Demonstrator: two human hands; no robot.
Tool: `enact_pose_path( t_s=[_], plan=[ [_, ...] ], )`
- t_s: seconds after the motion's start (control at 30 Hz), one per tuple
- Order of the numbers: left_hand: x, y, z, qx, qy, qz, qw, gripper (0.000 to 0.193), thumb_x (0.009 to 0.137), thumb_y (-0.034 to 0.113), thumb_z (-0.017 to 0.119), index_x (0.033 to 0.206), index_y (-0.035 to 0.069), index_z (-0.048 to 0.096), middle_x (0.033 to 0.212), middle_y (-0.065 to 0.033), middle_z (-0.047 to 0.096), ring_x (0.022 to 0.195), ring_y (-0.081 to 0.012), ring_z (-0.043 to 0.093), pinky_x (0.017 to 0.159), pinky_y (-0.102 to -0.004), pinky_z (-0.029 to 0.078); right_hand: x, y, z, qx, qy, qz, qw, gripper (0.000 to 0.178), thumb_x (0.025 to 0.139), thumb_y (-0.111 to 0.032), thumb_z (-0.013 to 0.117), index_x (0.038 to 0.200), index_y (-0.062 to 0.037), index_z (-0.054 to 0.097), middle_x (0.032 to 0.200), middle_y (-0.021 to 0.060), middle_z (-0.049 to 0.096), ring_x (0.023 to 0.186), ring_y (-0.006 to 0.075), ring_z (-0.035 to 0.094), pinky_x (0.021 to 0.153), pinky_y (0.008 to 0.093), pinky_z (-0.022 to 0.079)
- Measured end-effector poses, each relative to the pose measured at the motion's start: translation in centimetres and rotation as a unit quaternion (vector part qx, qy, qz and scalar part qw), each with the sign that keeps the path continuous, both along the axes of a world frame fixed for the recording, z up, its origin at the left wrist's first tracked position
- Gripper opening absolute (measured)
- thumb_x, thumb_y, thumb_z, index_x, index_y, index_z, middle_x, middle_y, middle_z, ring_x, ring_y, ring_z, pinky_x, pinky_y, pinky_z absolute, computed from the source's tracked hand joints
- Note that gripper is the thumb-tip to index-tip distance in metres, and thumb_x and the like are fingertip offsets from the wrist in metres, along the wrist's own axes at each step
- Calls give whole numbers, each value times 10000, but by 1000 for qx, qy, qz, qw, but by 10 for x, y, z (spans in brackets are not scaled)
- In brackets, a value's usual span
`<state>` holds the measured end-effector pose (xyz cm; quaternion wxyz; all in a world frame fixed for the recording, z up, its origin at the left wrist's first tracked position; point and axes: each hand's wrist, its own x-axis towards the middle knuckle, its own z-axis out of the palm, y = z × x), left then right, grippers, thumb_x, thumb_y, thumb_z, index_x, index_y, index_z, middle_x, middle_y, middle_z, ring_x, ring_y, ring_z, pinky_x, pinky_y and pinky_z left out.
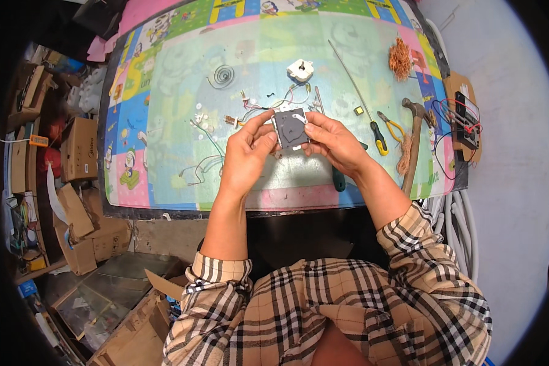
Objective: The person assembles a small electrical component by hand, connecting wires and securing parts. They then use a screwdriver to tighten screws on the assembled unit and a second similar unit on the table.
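Two hands (245, 152) hold grey piece (291, 129) | underside unseen | green handle (338, 179) part-hidden

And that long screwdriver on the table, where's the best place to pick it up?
Probably by the screwdriver's thick black-and-yellow handle, coming from the near side: that end lies closer, while the thin shaft runs off toward the far side.
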<state>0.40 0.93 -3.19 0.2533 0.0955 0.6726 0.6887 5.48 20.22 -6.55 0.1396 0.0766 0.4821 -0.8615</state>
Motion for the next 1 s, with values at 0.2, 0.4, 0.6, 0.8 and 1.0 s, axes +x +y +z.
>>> enact_pose_path(
  t_s=[0.2,0.4,0.6,0.8,1.0],
  plan=[
    [5,16,-7,199,-231,24,952,449,1004,358,365,1236,2,508,1129,-121,602,992,-236,581,854,-387,467,1,-2,1,-20,-5,9,1000,326,948,-245,550,1164,-3,523,971,28,574,801,103,549,710,259,474],
    [4,26,-16,319,-345,65,880,419,1022,309,256,1201,10,488,1156,-142,597,1081,-295,576,954,-529,462,3,-18,8,349,72,-87,930,410,862,-247,652,1129,34,518,931,113,591,678,189,598,643,310,493],
    [-1,23,-28,322,-355,64,876,434,1020,293,241,1235,-6,471,1176,-155,588,1090,-306,576,925,-498,484,5,-19,13,559,294,-177,754,529,706,-179,750,1165,-27,536,1062,156,544,858,286,579,726,352,479],
    [1,28,-28,311,-378,66,870,432,1018,302,276,1235,-15,473,1173,-160,582,1055,-300,584,924,-464,479,3,-15,17,555,327,-78,761,700,648,-150,773,1282,-44,495,1084,142,541,921,298,537,826,362,446],
    [3,31,-27,302,-384,76,869,413,1016,287,303,1226,-24,476,1151,-157,588,1043,-297,589,917,-440,488,3,-11,14,592,360,-100,714,641,642,-175,773,1217,-26,532,987,132,580,854,303,573,783,374,468]
  ],
)
